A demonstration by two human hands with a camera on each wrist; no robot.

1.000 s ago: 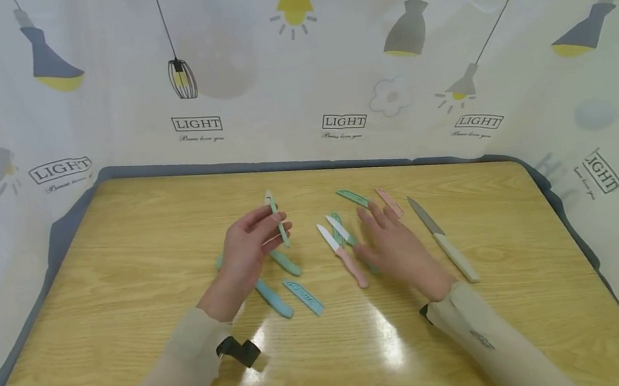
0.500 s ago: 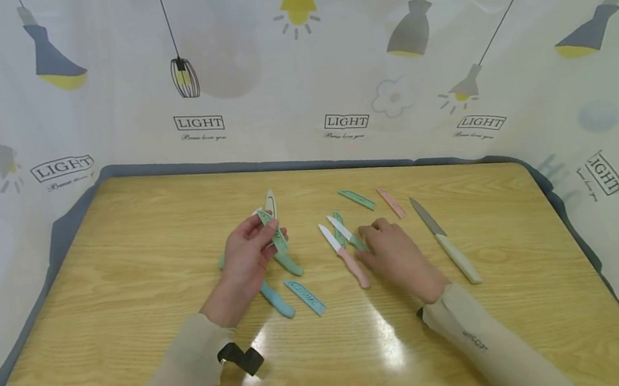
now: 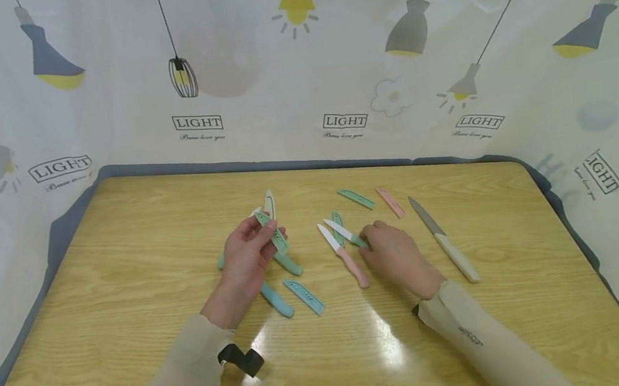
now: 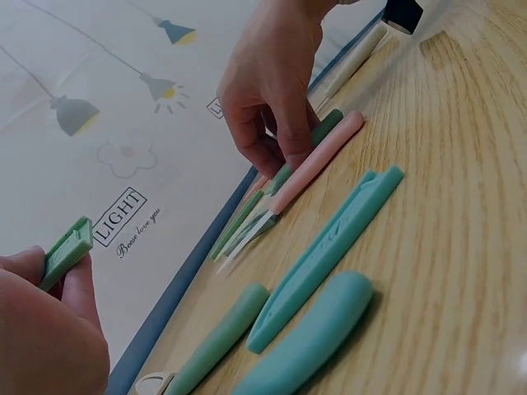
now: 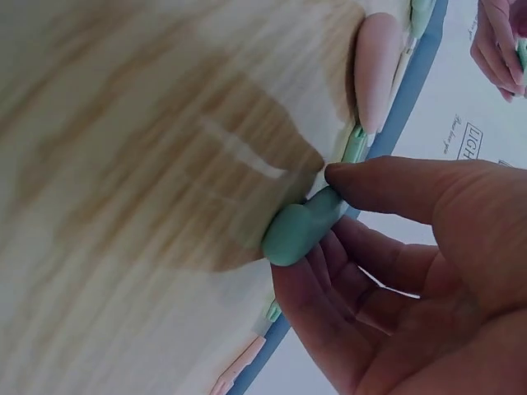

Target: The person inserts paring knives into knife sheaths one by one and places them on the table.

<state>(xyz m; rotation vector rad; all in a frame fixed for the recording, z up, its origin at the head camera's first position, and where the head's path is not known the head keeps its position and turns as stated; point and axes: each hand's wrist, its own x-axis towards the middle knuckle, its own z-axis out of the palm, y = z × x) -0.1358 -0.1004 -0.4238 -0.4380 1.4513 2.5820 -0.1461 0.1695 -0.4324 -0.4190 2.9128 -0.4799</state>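
A green sheath is pinched between the thumb and fingers of the left hand, raised above the table. The right hand grips the green handle of a small white-bladed knife, thumb on one side and fingers on the other in the right wrist view. That blade lies across another green sheath. Just left of it is a pink-handled knife. Under and beside the left hand lie a green handle, a blue handle and a white sheath.
A large knife with a cream handle lies right of the right hand. Farther back are a green sheath and a pink sheath. A blue sheath rests near the blue handle. A printed curtain surrounds the wooden table.
The right hand has come down from above the knives, and its fingers have closed on the green handle. The left hand has turned its green sheath so that the flat side shows.
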